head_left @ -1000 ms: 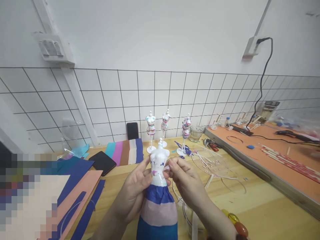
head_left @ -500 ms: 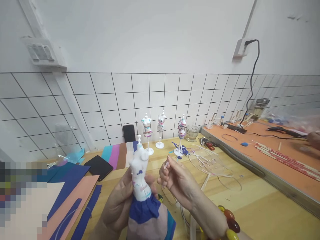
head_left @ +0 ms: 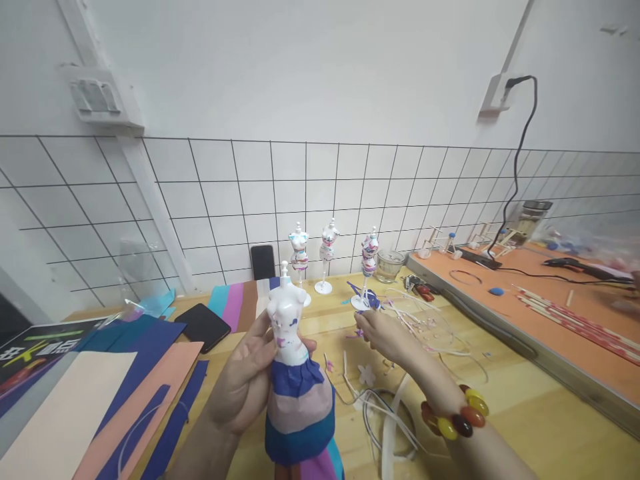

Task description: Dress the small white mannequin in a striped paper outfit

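My left hand (head_left: 247,383) is wrapped round the waist of a small white mannequin doll (head_left: 287,320), held upright near the view's centre. The doll wears a layered paper skirt (head_left: 300,420) in dark blue, pale pink, teal and purple bands. My right hand (head_left: 385,337) reaches out over the wooden table (head_left: 500,427), fingers curled and pinched toward small scraps beside a mannequin base (head_left: 360,303); what it holds, if anything, is too small to name. A beaded amber and red bracelet (head_left: 457,410) sits on that wrist.
Three dressed mannequins on stands (head_left: 327,257) line the tiled wall with a glass jar (head_left: 389,265) and a phone (head_left: 263,261). Coloured paper sheets (head_left: 125,393) cover the left. White strips (head_left: 385,413) lie by my right arm. An orange board (head_left: 550,313) holds tools and cables.
My right hand left the doll's chest and reached forward to the table by the mannequin base. The doll, turned sideways for a moment, faces me again in my left hand.
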Tool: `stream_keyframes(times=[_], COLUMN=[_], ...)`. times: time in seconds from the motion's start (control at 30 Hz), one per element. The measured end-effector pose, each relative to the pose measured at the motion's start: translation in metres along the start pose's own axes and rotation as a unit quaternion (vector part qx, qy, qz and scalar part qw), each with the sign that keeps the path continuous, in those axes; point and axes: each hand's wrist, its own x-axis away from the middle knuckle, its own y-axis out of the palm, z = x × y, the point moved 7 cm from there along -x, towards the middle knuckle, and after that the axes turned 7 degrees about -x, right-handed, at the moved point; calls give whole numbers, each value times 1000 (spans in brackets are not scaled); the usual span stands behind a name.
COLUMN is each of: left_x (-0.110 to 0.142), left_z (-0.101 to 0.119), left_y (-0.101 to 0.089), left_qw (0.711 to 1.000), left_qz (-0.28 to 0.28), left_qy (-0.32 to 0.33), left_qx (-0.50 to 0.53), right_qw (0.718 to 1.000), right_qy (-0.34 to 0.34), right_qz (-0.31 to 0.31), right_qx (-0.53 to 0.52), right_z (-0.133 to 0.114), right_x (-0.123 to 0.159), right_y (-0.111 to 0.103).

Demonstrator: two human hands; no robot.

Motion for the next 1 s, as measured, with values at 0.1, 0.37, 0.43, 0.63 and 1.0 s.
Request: stream_keyframes(times=[0.1,0.37,0.43,0.63,1.0], left_x=[-1,-1,-1,-3,0], left_z=[-1,-11,-13,-14,-15], left_y=[4,2,-1,-2,6], left_qw=[1000,999,999,999,999], left_qz=[-13,-3,3,3,1], left_qy=[0,-40,-43,-40,-45], left_qx=[2,-12,-12,1,-1], right_qw=[992,961,958,965,931], right_qy=[42,53,70,69,-209], right_qz=[-13,-50,-49,-12,27], right_qx=[122,267,275,254,-298], right_z=[29,37,34,6,-114], right_x=[-10,-9,-7,6,82], right_y=[19,57,54,19,-24])
